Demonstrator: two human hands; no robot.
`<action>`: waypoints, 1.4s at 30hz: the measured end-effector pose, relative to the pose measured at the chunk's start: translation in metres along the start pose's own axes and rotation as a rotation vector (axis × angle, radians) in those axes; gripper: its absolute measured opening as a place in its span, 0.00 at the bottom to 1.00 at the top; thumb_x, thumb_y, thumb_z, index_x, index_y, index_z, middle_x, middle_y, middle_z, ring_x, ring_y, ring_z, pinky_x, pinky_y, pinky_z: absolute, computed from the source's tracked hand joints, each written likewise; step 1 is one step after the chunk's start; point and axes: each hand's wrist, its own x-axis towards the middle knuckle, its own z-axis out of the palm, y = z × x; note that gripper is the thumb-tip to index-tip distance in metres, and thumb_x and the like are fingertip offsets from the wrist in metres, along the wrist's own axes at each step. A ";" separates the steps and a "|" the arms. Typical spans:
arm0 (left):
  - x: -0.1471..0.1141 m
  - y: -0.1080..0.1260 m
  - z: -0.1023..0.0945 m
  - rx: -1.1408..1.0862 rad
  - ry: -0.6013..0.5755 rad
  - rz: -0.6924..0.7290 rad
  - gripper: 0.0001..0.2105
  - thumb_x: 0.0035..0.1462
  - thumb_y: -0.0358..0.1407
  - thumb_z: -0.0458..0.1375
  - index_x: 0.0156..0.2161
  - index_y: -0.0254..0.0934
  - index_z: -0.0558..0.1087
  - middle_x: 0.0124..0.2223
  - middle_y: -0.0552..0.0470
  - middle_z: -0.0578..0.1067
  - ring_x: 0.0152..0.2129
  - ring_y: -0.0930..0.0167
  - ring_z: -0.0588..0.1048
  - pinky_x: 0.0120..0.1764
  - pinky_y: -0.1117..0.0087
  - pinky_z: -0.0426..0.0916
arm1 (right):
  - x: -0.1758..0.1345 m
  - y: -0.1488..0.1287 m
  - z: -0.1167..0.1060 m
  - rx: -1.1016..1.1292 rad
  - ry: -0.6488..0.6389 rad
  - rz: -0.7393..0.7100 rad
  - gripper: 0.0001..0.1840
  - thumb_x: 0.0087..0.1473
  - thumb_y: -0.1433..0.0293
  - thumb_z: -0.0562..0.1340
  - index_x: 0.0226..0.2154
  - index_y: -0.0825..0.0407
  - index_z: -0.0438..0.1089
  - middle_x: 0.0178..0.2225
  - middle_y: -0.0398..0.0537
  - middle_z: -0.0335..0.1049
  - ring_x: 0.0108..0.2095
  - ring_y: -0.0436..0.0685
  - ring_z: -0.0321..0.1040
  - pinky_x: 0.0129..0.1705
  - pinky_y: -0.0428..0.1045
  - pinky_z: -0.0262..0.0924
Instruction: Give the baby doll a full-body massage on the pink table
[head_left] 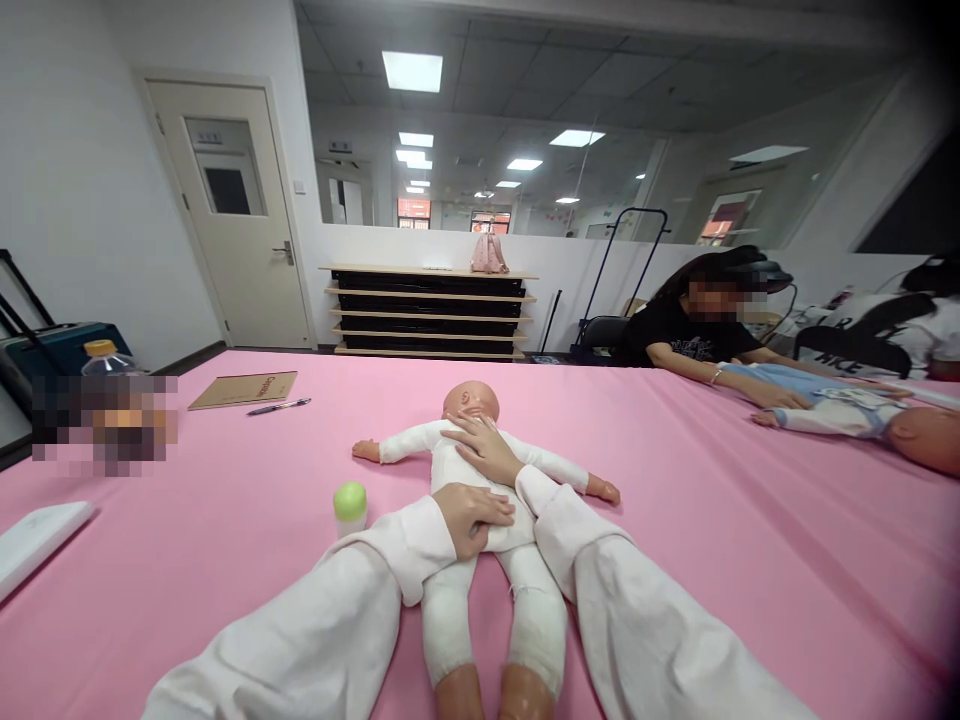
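A baby doll (450,470) with a white cloth body lies on the pink-covered table, its head away from me and its legs toward me. Across its lower belly rests my left hand (471,515), flat with the fingers stretched to the right. My right hand (484,450) lies higher, on the doll's chest, its fingers extended toward the upper left. Neither hand grasps anything. Just left of the doll stands a small bottle with a green cap (350,503), its lower part partly behind my left sleeve.
On the pink cloth (720,560) at the left lie a brown notebook (244,390), a pen (279,407) and a white flat object (41,545). At the right, a person in black (694,325) handles another doll (855,410) in blue and white. Shelves (431,312) stand behind.
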 end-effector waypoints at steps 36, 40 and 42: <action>-0.010 0.008 -0.003 0.142 -0.169 -0.037 0.18 0.50 0.32 0.52 0.48 0.40 0.67 0.51 0.51 0.70 0.51 0.69 0.66 0.55 0.59 0.56 | -0.077 -0.005 -0.012 0.461 -0.074 0.223 0.28 0.56 0.54 0.46 0.56 0.46 0.54 0.62 0.46 0.40 0.62 0.56 0.34 0.62 0.60 0.32; 0.010 0.012 -0.002 0.129 -0.246 0.019 0.15 0.51 0.29 0.50 0.44 0.38 0.71 0.47 0.52 0.73 0.47 0.70 0.70 0.53 0.66 0.60 | -0.058 -0.006 -0.028 0.535 -0.053 0.182 0.25 0.55 0.54 0.49 0.50 0.48 0.64 0.59 0.48 0.51 0.60 0.57 0.44 0.61 0.59 0.39; 0.025 0.013 0.000 0.160 -0.324 0.027 0.15 0.52 0.28 0.49 0.44 0.37 0.71 0.47 0.52 0.73 0.46 0.70 0.70 0.52 0.68 0.61 | -0.039 -0.007 -0.033 0.523 -0.044 0.132 0.23 0.56 0.55 0.49 0.46 0.48 0.67 0.55 0.48 0.58 0.59 0.57 0.47 0.61 0.60 0.38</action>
